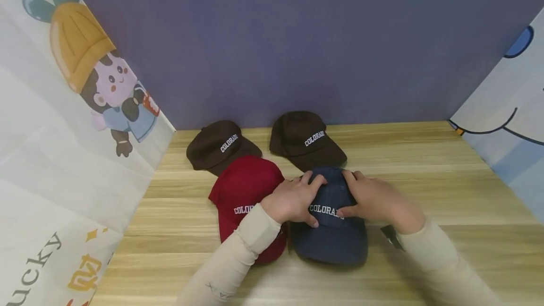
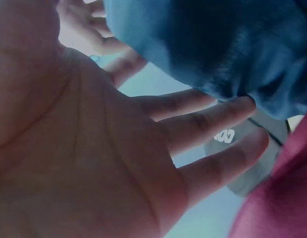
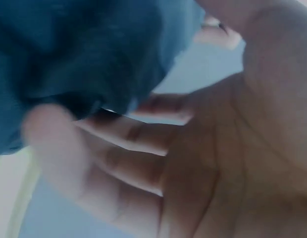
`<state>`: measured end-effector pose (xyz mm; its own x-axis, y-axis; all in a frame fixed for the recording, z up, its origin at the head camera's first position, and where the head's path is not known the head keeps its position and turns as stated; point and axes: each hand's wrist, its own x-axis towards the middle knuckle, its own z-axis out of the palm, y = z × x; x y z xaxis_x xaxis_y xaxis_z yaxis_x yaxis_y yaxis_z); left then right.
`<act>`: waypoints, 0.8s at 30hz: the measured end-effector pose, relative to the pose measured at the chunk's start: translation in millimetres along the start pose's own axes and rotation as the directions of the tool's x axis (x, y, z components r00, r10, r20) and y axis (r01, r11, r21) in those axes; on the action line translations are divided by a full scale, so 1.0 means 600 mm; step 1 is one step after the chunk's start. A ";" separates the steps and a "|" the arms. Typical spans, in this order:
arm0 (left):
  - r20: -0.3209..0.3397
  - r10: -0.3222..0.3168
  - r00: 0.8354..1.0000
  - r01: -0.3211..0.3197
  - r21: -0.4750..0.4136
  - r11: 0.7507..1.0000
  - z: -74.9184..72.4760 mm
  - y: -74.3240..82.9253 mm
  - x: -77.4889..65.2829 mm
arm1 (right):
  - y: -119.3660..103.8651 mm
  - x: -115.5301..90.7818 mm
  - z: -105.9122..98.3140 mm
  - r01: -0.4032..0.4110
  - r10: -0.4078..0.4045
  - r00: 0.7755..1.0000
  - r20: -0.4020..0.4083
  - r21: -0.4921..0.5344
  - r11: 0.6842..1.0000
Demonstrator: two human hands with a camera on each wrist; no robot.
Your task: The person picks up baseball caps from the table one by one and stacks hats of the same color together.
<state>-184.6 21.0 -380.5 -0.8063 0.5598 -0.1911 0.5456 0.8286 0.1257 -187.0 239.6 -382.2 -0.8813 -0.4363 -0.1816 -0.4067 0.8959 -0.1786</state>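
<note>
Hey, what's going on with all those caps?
A person is holding the blue cap with both hands: the left hand on one side of its top and the right hand on the other. The red cap is next to it, partly hidden by the left arm. Two brown caps sit farther back on the table, near the wall.
</note>
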 end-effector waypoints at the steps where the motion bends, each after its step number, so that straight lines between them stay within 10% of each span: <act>1: 0.000 -0.010 1.000 0.010 -0.008 1.000 -0.002 -0.003 -0.004 | -0.005 0.003 0.003 -0.001 0.001 1.000 -0.006 0.005 1.000; 12: 0.036 -0.109 0.993 0.111 -0.046 0.993 -0.016 -0.036 -0.019 | -0.031 0.036 0.016 0.075 -0.063 0.991 -0.120 0.102 0.992; 24: 0.030 -0.109 0.994 0.110 -0.030 0.993 -0.014 -0.042 -0.018 | 0.072 0.136 0.027 0.170 -0.131 0.941 -0.311 0.100 0.980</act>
<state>-191.7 -6.0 -373.2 -0.8540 0.4656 -0.2323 0.4462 0.8849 0.1334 -272.5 241.4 -420.0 -0.8509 -0.5024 0.1535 -0.5244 0.7957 -0.3032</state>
